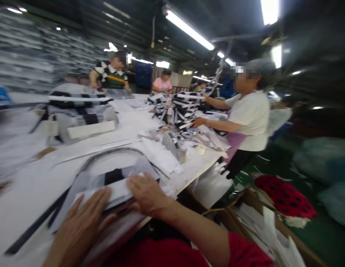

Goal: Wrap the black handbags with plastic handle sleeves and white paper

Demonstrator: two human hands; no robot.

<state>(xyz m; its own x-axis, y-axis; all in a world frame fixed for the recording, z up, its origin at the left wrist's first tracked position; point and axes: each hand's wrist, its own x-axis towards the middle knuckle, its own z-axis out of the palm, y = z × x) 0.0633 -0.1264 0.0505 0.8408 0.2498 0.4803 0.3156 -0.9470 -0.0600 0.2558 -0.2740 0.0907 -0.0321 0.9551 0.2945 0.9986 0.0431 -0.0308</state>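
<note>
In front of me on the table lies a folded bundle (pixel 97 180) of grey, white and black fabric, perhaps a bag, with a white strip along its near edge. My left hand (pixel 85 218) rests flat on the left part of that strip, fingers stretched out. On the right end, my right hand (pixel 147 193) presses down with its fingers laid over the top, its thumb lower at the near side. A dark strap (pixel 36 222) reaches out to the left from the bundle, and another dark band curves behind it. Blur hides the fine detail.
The white table (pixel 128 129) bears another striped bundle (pixel 80 105), a grey tape dispenser (pixel 172 146) and paper scraps. A co-worker (pixel 250 115) at right handles a black-and-white stack (pixel 186 107). Cardboard boxes (pixel 228 217) with scraps stand below, near a red dotted item (pixel 285 196) on the floor.
</note>
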